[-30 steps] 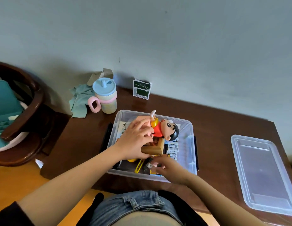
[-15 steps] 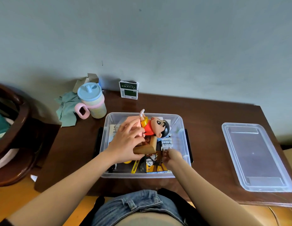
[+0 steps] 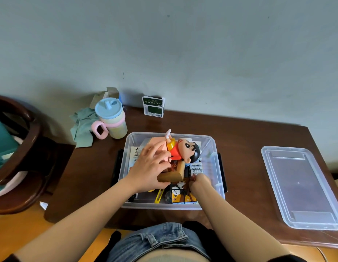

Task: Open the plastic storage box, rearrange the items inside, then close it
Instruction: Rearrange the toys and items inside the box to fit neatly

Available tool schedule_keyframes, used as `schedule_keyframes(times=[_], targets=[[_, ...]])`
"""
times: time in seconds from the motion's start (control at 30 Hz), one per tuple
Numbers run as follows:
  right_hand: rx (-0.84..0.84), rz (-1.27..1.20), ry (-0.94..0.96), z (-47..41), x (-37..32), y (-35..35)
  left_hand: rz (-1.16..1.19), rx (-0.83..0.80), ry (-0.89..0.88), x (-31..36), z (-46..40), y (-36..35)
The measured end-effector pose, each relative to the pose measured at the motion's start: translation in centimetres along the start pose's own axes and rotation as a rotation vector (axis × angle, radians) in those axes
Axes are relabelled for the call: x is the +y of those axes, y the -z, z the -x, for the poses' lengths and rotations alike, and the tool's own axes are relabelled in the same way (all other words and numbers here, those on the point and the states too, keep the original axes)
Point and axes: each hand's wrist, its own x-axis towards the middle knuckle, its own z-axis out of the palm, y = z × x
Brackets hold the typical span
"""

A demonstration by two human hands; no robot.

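On the bench: your open storage box [image 3: 213, 161], lid [image 3: 300, 186] lying well apart.
Left hand [image 3: 151, 169]: your fingers rest spread on the doll [image 3: 185, 152].
Right hand [image 3: 200, 180]: inside the box; finger state unclear.

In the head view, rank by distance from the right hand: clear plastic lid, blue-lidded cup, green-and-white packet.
From the right hand:
1. Clear plastic lid, on the table to its right.
2. Green-and-white packet, against the wall.
3. Blue-lidded cup with pink handle, far left.

The right hand's [image 3: 200, 179] fingers are hidden behind its own back, so their grip cannot be told. The small green-and-white card's [image 3: 153, 109] print is too small to read.
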Motion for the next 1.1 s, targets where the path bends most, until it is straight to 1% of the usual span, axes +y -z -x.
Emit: schedule_keyframes(times=[0.03,0.07,0.13,0.27,0.33,0.37,0.43,0.5,0.57,0.63,0.7,0.8,0.87,0.93,1.0,1.1], targets=[[0.002,-0.085,0.001,-0.5,0.2,0.1,0.000,0.000,0.001,0.0,0.0,0.0],[0.050,-0.016,0.001,-0.5,0.3,0.1,0.000,0.004,0.000,0.0,0.0,0.0],[0.052,0.074,-0.006,-1.1,0.3,0.2,0.002,0.014,-0.012,-0.1,0.0,-0.1],[-0.015,0.066,-0.016,-0.4,0.3,0.8,0.057,-0.002,-0.017,-0.5,0.1,-0.2],[-0.094,0.072,0.022,0.5,0.4,0.9,0.102,0.011,-0.023,-0.7,0.2,-0.3],[-0.135,0.126,0.063,0.9,0.5,1.1,0.124,0.021,-0.025,-0.8,0.3,-0.4],[-0.251,0.332,0.158,1.6,0.6,1.6,0.163,0.041,-0.017,-1.0,0.4,-0.6],[-0.401,0.554,0.182,2.1,0.3,1.9,0.202,0.052,0.008,-1.2,0.6,-0.8],[-0.512,0.680,0.165,2.1,0.1,1.6,0.242,0.054,0.035,-1.7,0.7,-0.6],[-0.571,0.742,0.172,1.7,0.3,1.2,0.272,0.037,0.070,-2.5,0.6,0.0],[-0.576,0.816,0.211,1.0,0.8,1.0,0.285,-0.026,0.128,-3.5,0.4,0.5],[-0.529,0.863,0.282,0.0,1.5,1.1,0.309,-0.143,0.227,-4.2,0.4,0.5],[-0.479,0.893,0.355,-0.2,1.4,1.2,0.294,-0.188,0.250,-4.4,0.6,0.0],[-0.431,0.944,0.432,-0.2,1.1,1.2,0.274,-0.161,0.255,-4.2,1.1,-0.5],[-0.422,1.052,0.525,0.2,0.5,1.6,0.264,-0.090,0.253,-3.9,1.6,-0.9],[-0.452,1.443,0.683,1.5,-0.7,2.7,0.262,0.020,0.276,-3.6,2.1,-1.2]])
